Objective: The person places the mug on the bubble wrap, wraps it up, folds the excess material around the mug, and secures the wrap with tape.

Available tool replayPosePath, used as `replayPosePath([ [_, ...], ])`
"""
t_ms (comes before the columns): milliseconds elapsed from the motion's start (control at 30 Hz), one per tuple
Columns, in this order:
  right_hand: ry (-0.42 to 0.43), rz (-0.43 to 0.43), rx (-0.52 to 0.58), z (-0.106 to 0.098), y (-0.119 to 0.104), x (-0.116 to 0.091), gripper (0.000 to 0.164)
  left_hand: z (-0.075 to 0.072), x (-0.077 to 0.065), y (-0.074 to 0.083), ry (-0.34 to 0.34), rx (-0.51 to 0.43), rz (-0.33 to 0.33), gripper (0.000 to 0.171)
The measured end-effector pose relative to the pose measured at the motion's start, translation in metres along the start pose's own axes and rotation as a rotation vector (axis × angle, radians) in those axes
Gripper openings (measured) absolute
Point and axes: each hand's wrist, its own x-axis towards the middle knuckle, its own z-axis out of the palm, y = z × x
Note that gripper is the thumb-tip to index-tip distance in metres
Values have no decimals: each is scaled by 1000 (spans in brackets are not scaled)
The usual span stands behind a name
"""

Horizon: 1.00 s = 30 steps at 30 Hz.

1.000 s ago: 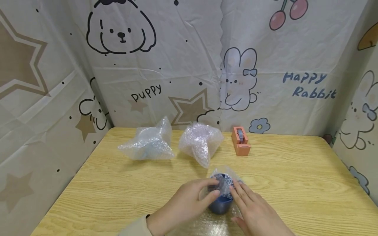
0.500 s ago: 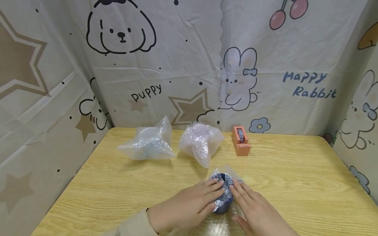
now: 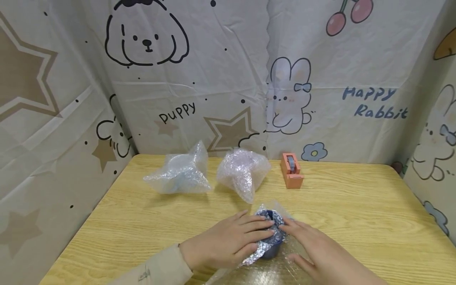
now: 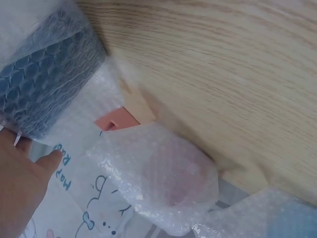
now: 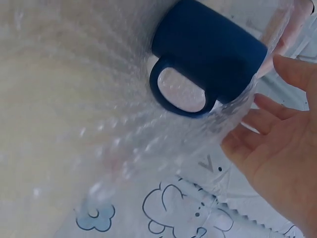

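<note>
A dark blue mug (image 3: 272,253) stands upright near the table's front, partly covered by clear bubble wrap (image 3: 257,255). In the right wrist view the mug (image 5: 213,52) shows its handle, with bubble wrap around it. My left hand (image 3: 229,239) lies over the mug's left side and top, its extended fingers pressing the wrap against the rim. On the other side, the fingers of my right hand (image 3: 317,247) touch the wrap at the rim, with the thumb held apart. In the left wrist view, bubble wrap (image 4: 44,74) covers the mug's side.
Two bubble-wrapped bundles stand toward the back of the wooden table (image 3: 356,213): a bluish one (image 3: 181,174) at left and a pinkish one (image 3: 242,170) beside it. An orange tape dispenser (image 3: 293,180) is right of them. Behind hangs a printed curtain (image 3: 221,71).
My left hand has gone from curled fingers at the mug's opening to lying flatter over it, bringing wrap across its left side. My right hand has shifted slightly right, its thumb spreading.
</note>
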Motion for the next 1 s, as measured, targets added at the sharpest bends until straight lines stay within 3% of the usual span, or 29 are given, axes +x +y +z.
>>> replayPosePath([
  [233, 49, 0, 8, -3, 2, -3, 53, 2, 1, 0, 4, 14, 9, 49],
  [367, 18, 12, 20, -4, 3, -3, 48, 3, 1, -1, 4, 5, 11, 49],
  [433, 2, -1, 19, -4, 4, -3, 46, 3, 0, -1, 1, -49, 7, 49],
  [600, 40, -126, -74, 0, 6, -4, 46, 0, 2, -3, 12, -181, -2, 48],
  [700, 67, -168, -142, 1, 5, -3, 49, 0, 5, -6, 56, -135, 22, 45],
  [833, 48, -168, -194, 1, 4, -2, 52, 1, 9, -12, 116, -100, 41, 41],
  [1000, 40, -172, -229, 1, 4, -2, 52, 2, 15, -20, 87, -239, -5, 40],
])
